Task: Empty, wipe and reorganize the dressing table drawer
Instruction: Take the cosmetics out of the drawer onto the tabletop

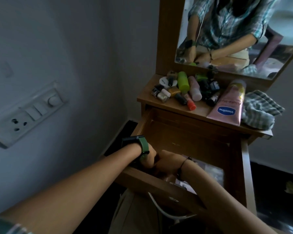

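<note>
Both hands, left hand (146,157) and right hand (167,162), reached into the open brown wooden drawer (184,137); their grip was hidden. A jolt risked toppling the crowded small cosmetic bottles (184,88) above.

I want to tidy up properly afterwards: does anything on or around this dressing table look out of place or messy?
Yes. The small bottles lie tumbled in a heap on the tabletop, a pink Vaseline tube lies flat beside them, and a checked cloth sits crumpled at the right edge. The drawer stands pulled out.
</note>
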`<control>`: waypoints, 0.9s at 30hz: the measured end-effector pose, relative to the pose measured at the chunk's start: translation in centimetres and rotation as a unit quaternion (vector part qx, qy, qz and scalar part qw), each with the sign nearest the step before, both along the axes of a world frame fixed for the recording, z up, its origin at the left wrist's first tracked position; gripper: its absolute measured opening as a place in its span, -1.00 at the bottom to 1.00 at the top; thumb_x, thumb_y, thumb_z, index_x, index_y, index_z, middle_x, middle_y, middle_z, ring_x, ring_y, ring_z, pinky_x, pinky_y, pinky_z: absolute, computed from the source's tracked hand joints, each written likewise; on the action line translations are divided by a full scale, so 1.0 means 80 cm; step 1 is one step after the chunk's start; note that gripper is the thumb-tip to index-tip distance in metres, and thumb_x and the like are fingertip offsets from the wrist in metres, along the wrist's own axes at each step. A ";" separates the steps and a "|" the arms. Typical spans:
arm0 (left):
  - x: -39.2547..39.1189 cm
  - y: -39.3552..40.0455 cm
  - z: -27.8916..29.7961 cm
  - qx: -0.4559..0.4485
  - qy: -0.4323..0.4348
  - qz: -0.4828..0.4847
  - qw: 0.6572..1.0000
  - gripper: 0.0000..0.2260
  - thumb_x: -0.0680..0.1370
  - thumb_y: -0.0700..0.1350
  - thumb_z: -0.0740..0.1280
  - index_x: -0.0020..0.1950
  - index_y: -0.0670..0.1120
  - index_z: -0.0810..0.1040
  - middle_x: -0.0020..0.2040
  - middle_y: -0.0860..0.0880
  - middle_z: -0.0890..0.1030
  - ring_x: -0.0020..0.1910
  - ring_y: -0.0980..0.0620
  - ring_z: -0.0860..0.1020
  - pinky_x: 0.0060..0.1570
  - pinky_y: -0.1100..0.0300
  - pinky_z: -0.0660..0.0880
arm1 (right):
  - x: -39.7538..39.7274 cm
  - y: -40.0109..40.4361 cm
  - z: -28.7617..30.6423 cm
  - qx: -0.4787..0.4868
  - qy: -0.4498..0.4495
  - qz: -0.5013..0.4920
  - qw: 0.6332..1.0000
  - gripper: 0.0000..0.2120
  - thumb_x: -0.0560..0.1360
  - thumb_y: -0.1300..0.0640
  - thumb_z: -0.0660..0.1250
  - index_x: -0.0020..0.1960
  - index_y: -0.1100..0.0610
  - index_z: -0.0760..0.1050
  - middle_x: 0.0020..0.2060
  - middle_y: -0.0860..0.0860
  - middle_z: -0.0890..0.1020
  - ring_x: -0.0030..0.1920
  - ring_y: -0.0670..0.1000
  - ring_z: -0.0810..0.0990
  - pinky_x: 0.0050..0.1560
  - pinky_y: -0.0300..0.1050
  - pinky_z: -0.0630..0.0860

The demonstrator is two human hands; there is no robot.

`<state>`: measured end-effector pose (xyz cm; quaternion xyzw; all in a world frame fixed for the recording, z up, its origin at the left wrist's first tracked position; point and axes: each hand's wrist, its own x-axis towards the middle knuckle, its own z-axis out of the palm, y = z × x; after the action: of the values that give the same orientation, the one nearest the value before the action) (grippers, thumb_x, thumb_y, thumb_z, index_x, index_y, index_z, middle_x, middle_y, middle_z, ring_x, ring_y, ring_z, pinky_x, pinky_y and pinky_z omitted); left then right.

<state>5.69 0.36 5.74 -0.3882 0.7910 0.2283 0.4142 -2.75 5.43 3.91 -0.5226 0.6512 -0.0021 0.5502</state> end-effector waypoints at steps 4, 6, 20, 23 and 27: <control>0.009 -0.004 -0.009 -0.013 0.013 0.067 0.998 -0.86 0.53 -0.22 0.21 0.05 -0.17 0.49 -0.13 -0.07 0.51 -0.23 -0.01 0.48 -0.37 0.23 0.38 | -0.002 0.000 -0.004 0.012 0.000 -0.015 1.000 -0.76 0.52 0.23 0.27 0.18 0.23 0.50 -0.29 0.01 0.53 -0.34 -0.08 0.50 -0.31 -0.27 0.46; 0.009 -0.004 -0.005 -0.013 0.020 0.062 0.998 -0.83 0.52 -0.23 0.24 0.10 -0.17 0.50 -0.10 -0.06 0.49 -0.16 -0.02 0.49 -0.37 0.23 0.39 | -0.004 0.002 -0.006 0.010 0.008 0.011 1.000 -0.75 0.54 0.18 0.25 0.19 0.21 0.48 -0.27 -0.01 0.51 -0.32 -0.11 0.49 -0.30 -0.29 0.44; -0.061 -0.055 0.133 -0.110 0.479 0.169 0.854 -0.76 0.49 -0.14 0.37 0.10 -0.22 0.56 -0.04 -0.14 0.61 -0.10 -0.05 0.55 -0.07 0.13 0.48 | -0.093 -0.030 0.103 -0.505 0.228 -0.100 0.827 -0.80 0.47 0.16 0.34 0.07 0.18 0.50 -0.08 0.01 0.56 -0.13 -0.04 0.50 -0.33 -0.32 0.24; -0.090 -0.055 0.138 -0.114 0.542 0.231 0.800 -0.67 0.49 -0.21 0.36 0.25 -0.18 0.45 -0.03 -0.05 0.51 -0.04 0.02 0.50 0.00 0.17 0.47 | -0.121 -0.050 0.113 -0.493 0.248 -0.205 0.809 -0.73 0.45 0.12 0.36 0.07 0.26 0.47 0.00 0.20 0.62 0.02 0.19 0.58 -0.20 -0.16 0.30; -0.097 -0.053 0.118 -0.110 0.558 0.278 0.774 -0.79 0.50 -0.23 0.31 0.13 -0.13 0.52 0.05 -0.11 0.57 0.08 -0.10 0.56 0.15 0.00 0.54 | -0.140 -0.067 0.110 -0.424 0.267 -0.216 0.838 -0.62 0.37 0.09 0.42 0.07 0.28 0.45 0.03 0.22 0.59 0.05 0.20 0.54 -0.18 -0.13 0.29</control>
<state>-2.07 -3.87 15.21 -0.4385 0.7608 0.4213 -0.2269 -13.96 0.07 12.68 -0.5312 0.8047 -0.2572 0.0650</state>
